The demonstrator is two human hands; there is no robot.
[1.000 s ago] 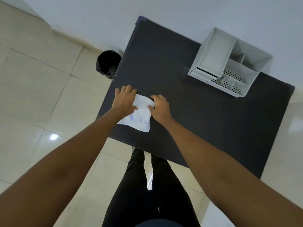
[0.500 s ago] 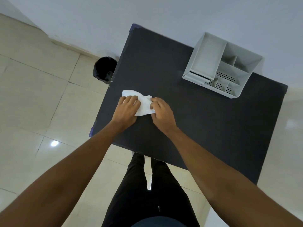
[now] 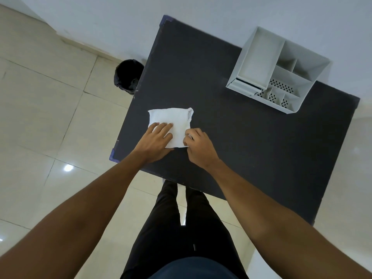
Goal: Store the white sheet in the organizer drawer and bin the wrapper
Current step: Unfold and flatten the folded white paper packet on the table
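A white square sheet (image 3: 173, 118) lies flat on the black table (image 3: 251, 150), near its front left corner. My left hand (image 3: 155, 142) rests flat on the sheet's near left part, fingers spread, holding it down. My right hand (image 3: 199, 146) pinches the sheet's near right edge between thumb and fingertips. I cannot tell a separate wrapper apart from the sheet. The white organizer (image 3: 302, 106) stands at the table's back right, its low drawer front (image 3: 244, 87) facing me and pushed in.
A black bin (image 3: 128, 75) stands on the tiled floor beside the table's left edge. A white wall runs behind the table. My legs are below the table's front edge.
The white piece was bunched between both hands; now it lies spread flat, plain side up. My left hand has gone from gripping it to pressing on it.
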